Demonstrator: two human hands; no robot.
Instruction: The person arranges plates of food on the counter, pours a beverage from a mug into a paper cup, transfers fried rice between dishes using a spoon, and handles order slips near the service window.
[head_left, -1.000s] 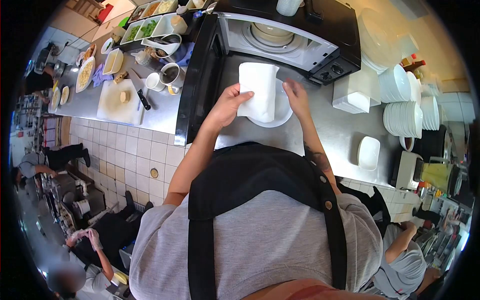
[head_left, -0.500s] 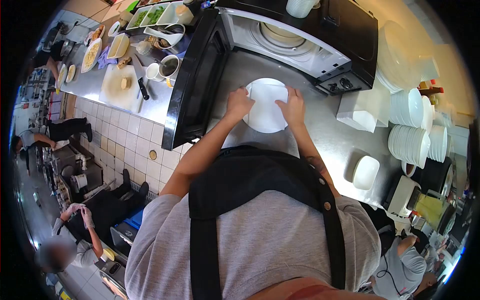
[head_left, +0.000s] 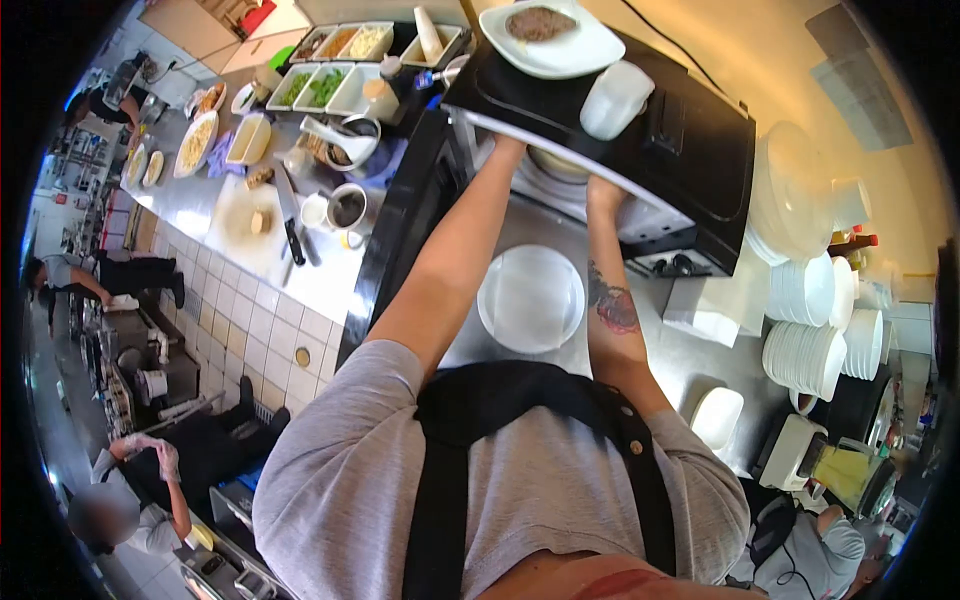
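Both of my arms reach into the open black microwave point(head_left: 690, 190). My left hand point(head_left: 508, 146) is inside at the left, its fingers hidden by the microwave's top. My right hand point(head_left: 605, 192) is inside at the right, fingers also out of sight. Between the hands shows part of a pale round dish point(head_left: 560, 166) in the microwave; whether they touch it I cannot tell. On the steel counter below my forearms lies a white round plate point(head_left: 531, 335) with a white paper-like sheet point(head_left: 530, 295) on it.
On the microwave stand a plate point(head_left: 590, 62) with a browned patty and a white cup-like stack point(head_left: 615, 100). The open door point(head_left: 400, 240) borders my left arm. A knife point(head_left: 290, 225) lies on the cutting board point(head_left: 240, 235). Stacked plates point(head_left: 800, 350) stand right. Co-workers are around.
Both hands have left the white plate and moved forward into the microwave. The plate stays on the counter. My view has tilted up, bringing the patty plate into sight.
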